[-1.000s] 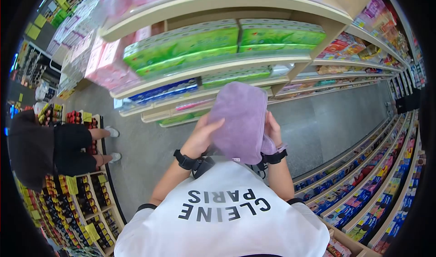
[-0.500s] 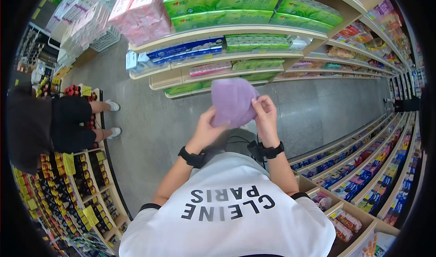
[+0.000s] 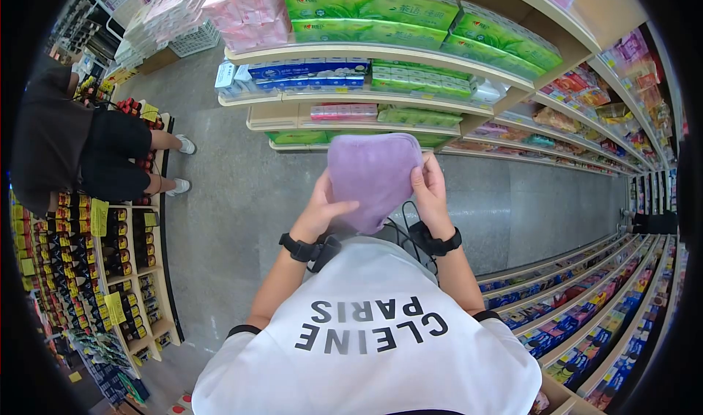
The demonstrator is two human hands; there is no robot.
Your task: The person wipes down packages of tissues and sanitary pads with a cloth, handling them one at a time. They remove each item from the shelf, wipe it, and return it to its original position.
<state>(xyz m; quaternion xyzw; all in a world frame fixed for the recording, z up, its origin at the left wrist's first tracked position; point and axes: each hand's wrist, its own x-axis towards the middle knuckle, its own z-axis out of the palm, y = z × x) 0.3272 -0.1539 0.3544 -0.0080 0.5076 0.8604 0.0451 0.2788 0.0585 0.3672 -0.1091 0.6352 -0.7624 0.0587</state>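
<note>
A purple cloth [image 3: 375, 175], folded into a rounded pad, is held up in front of my chest. My left hand [image 3: 322, 208] grips its left side, with the thumb lying across the front and the other fingers behind it. At the cloth's right edge, my right hand [image 3: 432, 192] pinches it between thumb and fingers. Each wrist wears a black band, and dark cables hang just below the cloth.
Shelves [image 3: 410, 100] with green, blue and pink tissue packs stand ahead. Long shelves [image 3: 578, 290] of packets run along the right. At the left, a person [image 3: 110, 155] in dark clothes stands by a rack [image 3: 139, 268] of jars. Grey floor [image 3: 234, 180] lies between.
The purple cloth is spread wider and flatter, its lower part now hanging further down. My view has shifted a little, so the shelves and the other person appear displaced.
</note>
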